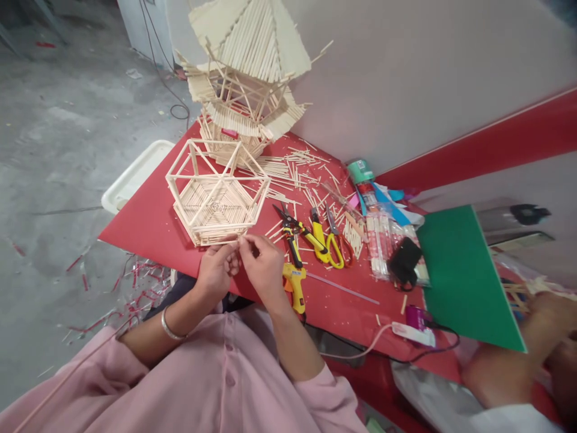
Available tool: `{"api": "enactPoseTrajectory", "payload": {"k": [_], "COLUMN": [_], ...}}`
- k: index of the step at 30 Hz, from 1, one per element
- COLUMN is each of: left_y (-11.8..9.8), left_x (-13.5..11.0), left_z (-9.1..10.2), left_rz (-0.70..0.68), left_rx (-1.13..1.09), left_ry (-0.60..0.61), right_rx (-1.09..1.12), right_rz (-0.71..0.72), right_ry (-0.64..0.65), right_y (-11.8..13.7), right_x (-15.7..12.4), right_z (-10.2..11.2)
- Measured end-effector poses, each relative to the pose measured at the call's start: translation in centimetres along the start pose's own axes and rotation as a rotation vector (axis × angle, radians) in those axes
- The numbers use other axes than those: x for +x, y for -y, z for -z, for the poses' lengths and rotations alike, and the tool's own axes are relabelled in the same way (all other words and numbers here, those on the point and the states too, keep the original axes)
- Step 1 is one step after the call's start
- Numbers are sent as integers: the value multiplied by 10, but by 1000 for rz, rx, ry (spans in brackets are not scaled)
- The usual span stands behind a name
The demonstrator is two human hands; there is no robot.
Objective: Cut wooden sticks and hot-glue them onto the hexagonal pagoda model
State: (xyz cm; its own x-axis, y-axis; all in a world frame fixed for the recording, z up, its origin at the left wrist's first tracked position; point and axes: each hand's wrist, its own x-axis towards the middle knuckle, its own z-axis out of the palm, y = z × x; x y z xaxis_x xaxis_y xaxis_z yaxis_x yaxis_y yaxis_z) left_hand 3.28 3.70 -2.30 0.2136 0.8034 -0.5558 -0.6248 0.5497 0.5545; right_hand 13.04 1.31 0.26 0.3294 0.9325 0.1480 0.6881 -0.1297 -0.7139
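Note:
In front of me a hexagonal open frame of thin wooden sticks (220, 179) stands on the red table, its floor laid with sticks in rings. Both hands meet at its near edge. My left hand (216, 267) is closed, fingers curled and thumb against the lower rim. Beside it my right hand (264, 264) pinches with thumb and forefinger at the near right corner. Whatever lies between the fingertips is too small to make out. A yellow glue gun (295, 287) lies just right of my right hand, with black-and-yellow pliers (293, 231) behind it.
Behind the frame rises a tiered stick model with a roof (252, 48). Loose sticks (293, 168), scissors (336, 240), stick packets (378, 240) and a green board (469, 276) lie on the red table (144, 204). Another person's arm (509, 367) is at the right.

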Motion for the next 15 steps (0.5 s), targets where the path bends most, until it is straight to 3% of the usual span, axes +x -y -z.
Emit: {"api": "enactPoseTrajectory", "payload": {"k": [4, 7, 10, 15], "left_y": [2, 4, 6, 3], "left_x": [-17, -26, -28, -25], "left_z": [11, 19, 22, 21], "left_rz": [56, 108, 143, 315], "left_rx": [67, 176, 248, 296], "left_ry": [-8, 121, 274, 377], "right_rx": [330, 490, 513, 456], "right_rz": [-208, -329, -339, -285], "right_ry": [44, 124, 183, 123], "right_y": [-2, -4, -8, -19], "right_x": [-19, -34, -43, -49], "right_z": [16, 26, 30, 33]}}
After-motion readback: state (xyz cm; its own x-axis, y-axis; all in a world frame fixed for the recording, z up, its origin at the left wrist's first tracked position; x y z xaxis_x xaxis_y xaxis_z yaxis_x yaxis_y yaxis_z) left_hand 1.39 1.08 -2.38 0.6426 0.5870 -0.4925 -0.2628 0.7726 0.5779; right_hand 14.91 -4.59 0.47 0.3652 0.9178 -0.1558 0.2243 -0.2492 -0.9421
